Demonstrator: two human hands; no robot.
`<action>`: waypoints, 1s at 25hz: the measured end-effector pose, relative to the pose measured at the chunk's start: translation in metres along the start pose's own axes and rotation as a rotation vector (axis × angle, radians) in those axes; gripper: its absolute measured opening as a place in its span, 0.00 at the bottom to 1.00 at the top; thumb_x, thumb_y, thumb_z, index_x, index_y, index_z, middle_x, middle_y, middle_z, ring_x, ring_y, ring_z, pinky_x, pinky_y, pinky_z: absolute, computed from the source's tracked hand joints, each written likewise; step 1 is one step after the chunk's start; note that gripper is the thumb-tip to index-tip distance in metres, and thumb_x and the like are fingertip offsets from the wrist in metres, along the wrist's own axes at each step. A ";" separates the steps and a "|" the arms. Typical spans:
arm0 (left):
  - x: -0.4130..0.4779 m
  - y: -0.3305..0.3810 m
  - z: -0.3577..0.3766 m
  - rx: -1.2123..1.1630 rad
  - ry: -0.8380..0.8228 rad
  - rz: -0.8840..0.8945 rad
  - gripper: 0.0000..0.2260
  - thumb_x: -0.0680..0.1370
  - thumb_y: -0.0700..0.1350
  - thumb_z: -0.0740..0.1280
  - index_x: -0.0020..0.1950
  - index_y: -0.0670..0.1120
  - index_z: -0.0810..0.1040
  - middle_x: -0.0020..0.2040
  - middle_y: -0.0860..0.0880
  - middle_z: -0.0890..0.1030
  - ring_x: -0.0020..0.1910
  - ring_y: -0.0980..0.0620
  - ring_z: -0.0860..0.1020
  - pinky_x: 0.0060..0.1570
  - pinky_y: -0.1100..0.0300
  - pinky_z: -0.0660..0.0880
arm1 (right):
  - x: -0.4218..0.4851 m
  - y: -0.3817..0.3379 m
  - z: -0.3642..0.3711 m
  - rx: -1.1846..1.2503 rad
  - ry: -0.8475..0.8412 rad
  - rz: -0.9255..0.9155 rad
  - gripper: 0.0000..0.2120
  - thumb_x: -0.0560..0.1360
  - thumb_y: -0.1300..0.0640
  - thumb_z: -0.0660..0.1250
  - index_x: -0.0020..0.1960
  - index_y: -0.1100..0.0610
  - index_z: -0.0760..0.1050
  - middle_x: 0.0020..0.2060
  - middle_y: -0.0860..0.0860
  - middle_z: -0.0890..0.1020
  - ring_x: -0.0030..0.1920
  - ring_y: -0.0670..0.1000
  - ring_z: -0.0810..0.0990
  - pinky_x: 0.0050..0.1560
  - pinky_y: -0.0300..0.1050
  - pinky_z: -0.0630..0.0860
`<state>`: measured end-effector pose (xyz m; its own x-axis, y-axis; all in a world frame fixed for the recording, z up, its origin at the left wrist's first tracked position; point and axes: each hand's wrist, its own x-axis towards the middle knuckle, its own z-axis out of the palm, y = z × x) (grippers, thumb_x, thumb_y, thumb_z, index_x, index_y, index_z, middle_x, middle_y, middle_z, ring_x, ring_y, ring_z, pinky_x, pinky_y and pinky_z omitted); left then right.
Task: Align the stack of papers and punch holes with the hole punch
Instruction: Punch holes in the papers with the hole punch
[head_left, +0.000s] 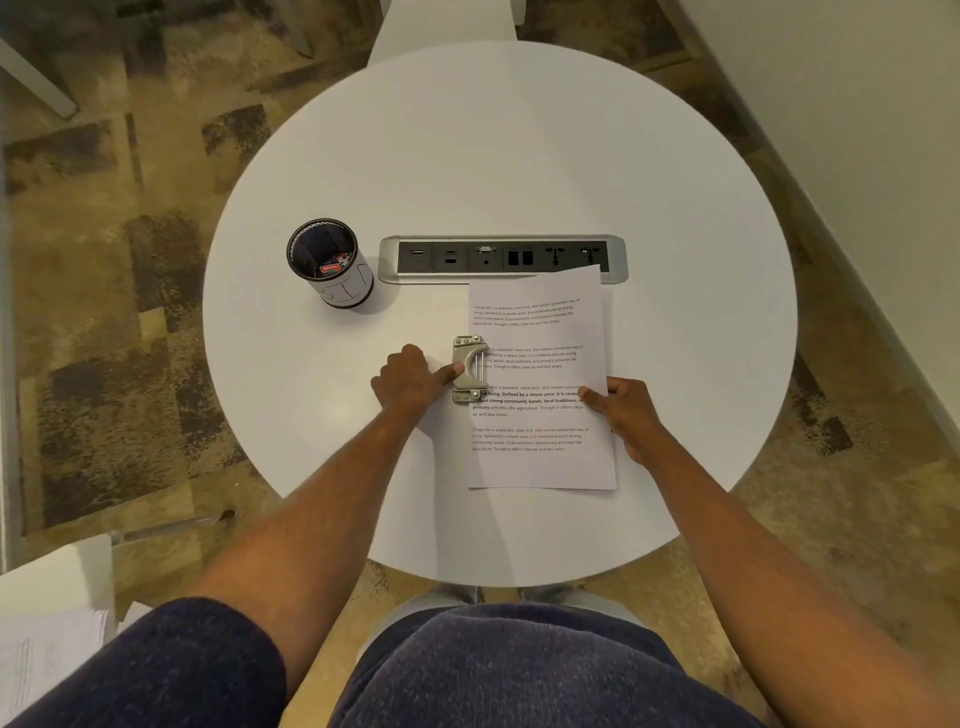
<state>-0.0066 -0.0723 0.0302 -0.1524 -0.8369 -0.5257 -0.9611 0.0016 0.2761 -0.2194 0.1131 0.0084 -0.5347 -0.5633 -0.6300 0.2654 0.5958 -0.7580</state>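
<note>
A stack of printed papers (540, 332) lies on the round white table (498, 156), a little right of centre. A grey metal hole punch (470, 370) sits over the middle of the stack's left edge. My left hand (410, 379) rests just left of the punch, fingers curled, its thumb tip touching the punch's left side. My right hand (621, 410) grips the stack's right edge, thumb pressed on top of the sheets and fingers beneath or beside them.
A black mesh pen cup (330, 262) with small items inside stands at the left. A recessed power and data socket strip (503, 258) runs across the table's middle, its right end partly under the papers' top corner. More papers (47, 654) lie at the lower left.
</note>
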 end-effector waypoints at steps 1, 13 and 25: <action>0.001 -0.001 -0.001 0.002 -0.016 -0.017 0.31 0.68 0.67 0.69 0.56 0.42 0.74 0.56 0.41 0.80 0.56 0.39 0.78 0.53 0.49 0.72 | 0.000 0.001 0.000 -0.005 0.002 -0.003 0.09 0.73 0.60 0.72 0.53 0.59 0.82 0.43 0.50 0.85 0.40 0.48 0.84 0.41 0.41 0.80; -0.009 0.008 -0.013 -0.066 -0.025 0.019 0.29 0.69 0.62 0.72 0.57 0.40 0.74 0.57 0.40 0.79 0.57 0.39 0.78 0.51 0.49 0.74 | -0.001 0.001 0.003 -0.015 0.007 -0.045 0.11 0.74 0.61 0.71 0.56 0.63 0.80 0.48 0.55 0.85 0.46 0.56 0.84 0.52 0.51 0.80; -0.022 0.011 0.001 -0.669 -0.042 -0.026 0.06 0.69 0.37 0.74 0.45 0.40 0.83 0.49 0.38 0.83 0.44 0.45 0.77 0.43 0.55 0.73 | -0.007 0.003 -0.002 0.069 -0.016 -0.037 0.06 0.73 0.61 0.72 0.50 0.60 0.82 0.40 0.49 0.86 0.35 0.46 0.85 0.32 0.37 0.78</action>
<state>-0.0143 -0.0538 0.0444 -0.1524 -0.8102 -0.5660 -0.6170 -0.3694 0.6949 -0.2167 0.1203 0.0106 -0.5328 -0.5936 -0.6031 0.3003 0.5337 -0.7906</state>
